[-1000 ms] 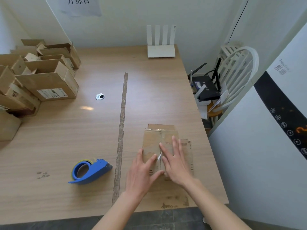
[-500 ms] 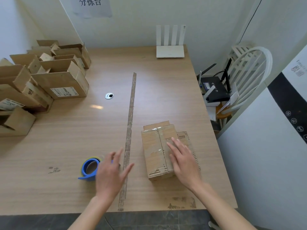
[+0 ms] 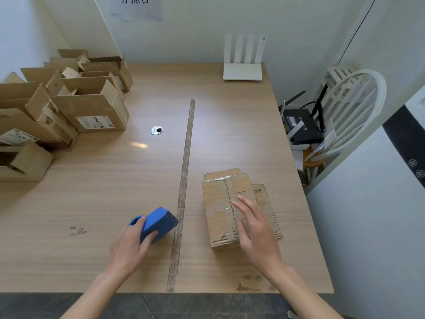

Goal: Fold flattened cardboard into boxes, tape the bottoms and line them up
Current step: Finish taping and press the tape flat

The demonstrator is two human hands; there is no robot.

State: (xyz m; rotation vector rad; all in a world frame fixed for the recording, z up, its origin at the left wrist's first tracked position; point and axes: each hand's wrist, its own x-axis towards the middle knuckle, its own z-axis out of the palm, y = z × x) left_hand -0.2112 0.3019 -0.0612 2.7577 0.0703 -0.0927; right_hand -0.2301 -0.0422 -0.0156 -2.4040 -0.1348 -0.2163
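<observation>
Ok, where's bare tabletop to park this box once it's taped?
Free: the wide patch between the finished boxes and the tape strip, around the grommet; also between the white router and the box. Crowded: the far-left corner, and near the left hand gripping the tape dispenser.

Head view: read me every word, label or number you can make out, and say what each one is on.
"分拣台": paper sign on the wall, its top cut off by the frame.
Shipping label on the front open box: print too small to read.
Label on the left box: handwriting blurred, unreadable.
Printed text on the box under the right hand: too small to read.
White router antenna mark: unreadable.
Panel icons at right: unreadable.
</observation>
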